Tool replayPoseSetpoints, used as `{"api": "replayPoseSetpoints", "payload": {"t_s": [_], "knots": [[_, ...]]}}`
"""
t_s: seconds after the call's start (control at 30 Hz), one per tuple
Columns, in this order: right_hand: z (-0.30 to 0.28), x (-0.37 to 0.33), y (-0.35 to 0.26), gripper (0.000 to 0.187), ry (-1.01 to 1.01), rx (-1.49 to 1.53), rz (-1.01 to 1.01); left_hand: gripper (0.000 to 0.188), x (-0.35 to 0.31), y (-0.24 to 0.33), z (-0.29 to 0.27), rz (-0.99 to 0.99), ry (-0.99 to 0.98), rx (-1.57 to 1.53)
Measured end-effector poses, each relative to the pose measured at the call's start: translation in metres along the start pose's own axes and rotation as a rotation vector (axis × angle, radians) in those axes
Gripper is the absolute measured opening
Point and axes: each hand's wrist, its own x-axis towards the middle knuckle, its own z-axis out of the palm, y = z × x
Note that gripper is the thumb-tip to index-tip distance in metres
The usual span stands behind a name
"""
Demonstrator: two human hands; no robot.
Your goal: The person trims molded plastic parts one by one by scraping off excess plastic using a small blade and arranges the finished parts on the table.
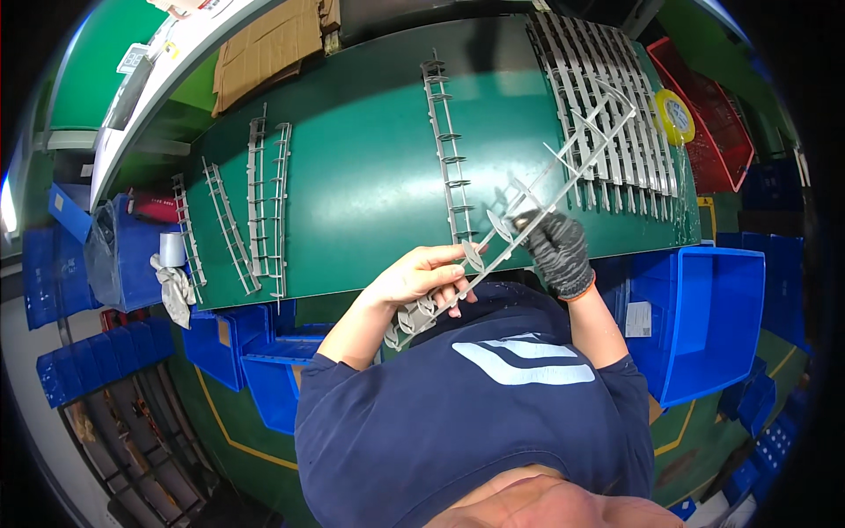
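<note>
My bare left hand (421, 280) grips a long grey ladder-like plastic frame (499, 226) near its lower end, fingers wrapped around one rail. The frame slants from my belly up to the far right and has oval vanes between two rails. My right hand (561, 253), in a dark grey knitted glove with an orange cuff, is closed on the same frame near its middle. Its fingertips are partly hidden. A similar frame (451, 158) lies on the green table (361, 194) just beyond my left hand. The upper end of the held frame overlaps a row of stacked frames (607, 114).
Several more frames (257, 185) lie at the table's left. A yellow tape roll (674, 117) stands at the right edge, beside a red crate (717, 123). Blue bins (713, 326) sit below the table on both sides. Cardboard (268, 53) leans at the far left.
</note>
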Motion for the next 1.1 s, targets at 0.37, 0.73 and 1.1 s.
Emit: {"api": "replayPoseSetpoints", "payload": {"t_s": [0.37, 0.73, 1.1], "knots": [[0.003, -0.010, 0.009, 0.019, 0.256, 0.423, 0.539, 0.022, 0.007, -0.012, -0.004, 0.117, 0.090, -0.062], [0.001, 0.013, -0.009, 0.019, 0.128, 0.071, 0.262, 0.016, 0.018, -0.019, 0.004, 0.207, 0.007, 0.055], [0.000, 0.014, -0.018, 0.016, -0.013, 0.484, 0.504, 0.013, 0.013, -0.019, 0.007, 0.149, -0.077, 0.022]]}}
